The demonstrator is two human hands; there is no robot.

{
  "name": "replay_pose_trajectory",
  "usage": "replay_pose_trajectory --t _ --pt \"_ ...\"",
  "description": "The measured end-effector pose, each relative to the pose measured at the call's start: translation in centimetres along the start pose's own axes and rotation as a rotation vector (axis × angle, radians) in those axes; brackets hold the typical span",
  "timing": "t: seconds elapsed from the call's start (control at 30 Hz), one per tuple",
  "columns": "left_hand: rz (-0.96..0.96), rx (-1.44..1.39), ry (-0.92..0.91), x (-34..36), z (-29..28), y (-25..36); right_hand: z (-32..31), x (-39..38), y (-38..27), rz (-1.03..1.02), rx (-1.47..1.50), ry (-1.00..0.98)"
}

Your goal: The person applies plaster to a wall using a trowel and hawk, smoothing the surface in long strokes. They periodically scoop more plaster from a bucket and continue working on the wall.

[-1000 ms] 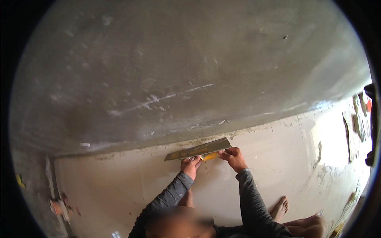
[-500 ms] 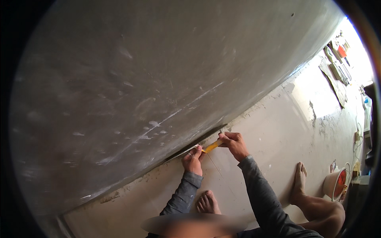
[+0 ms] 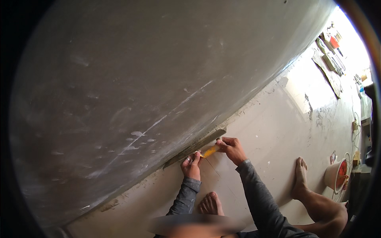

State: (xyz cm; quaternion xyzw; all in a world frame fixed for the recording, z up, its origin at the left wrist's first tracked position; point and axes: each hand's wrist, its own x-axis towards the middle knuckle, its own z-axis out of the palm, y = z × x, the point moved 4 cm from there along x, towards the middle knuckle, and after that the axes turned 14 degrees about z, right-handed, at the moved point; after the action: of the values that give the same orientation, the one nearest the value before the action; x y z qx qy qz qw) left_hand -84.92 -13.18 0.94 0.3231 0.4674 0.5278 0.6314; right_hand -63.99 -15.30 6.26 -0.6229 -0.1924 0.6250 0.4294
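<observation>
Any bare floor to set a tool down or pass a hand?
Widest: floor bordered by wall, right hand, right foot and dark stains; only small specks there. Narrower: between left foot and right sleeve. Crowded: wall base, where right hand and left hand hold the yellow-handled trowel; right edge, around the white bucket.

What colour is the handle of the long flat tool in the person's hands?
The handle is yellow, seen in the head view.
</observation>
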Motion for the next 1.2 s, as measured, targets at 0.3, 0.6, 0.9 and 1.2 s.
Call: replay_pose_trajectory --t 0.3,0.6,0.9,1.2 --pt "0.0 -0.011 0.048 -0.1 3.5 4.3 0.7 -0.8 -4.4 -0.032 0.117 -0.027" --pt "0.142 -0.005 -0.007 -3.9 4.3 8.7 0.5 -6.1 -5.9 -0.049 0.078 -0.035" --pt "0.193 -0.099 0.023 -2.8 4.4 11.9 2.1 -4.7 -8.3 -0.126 0.042 -0.107" --pt "-0.016 0.059 0.001 -4.8 3.9 3.3 -2.5 -4.3 -3.5 0.071 -0.045 -0.033"
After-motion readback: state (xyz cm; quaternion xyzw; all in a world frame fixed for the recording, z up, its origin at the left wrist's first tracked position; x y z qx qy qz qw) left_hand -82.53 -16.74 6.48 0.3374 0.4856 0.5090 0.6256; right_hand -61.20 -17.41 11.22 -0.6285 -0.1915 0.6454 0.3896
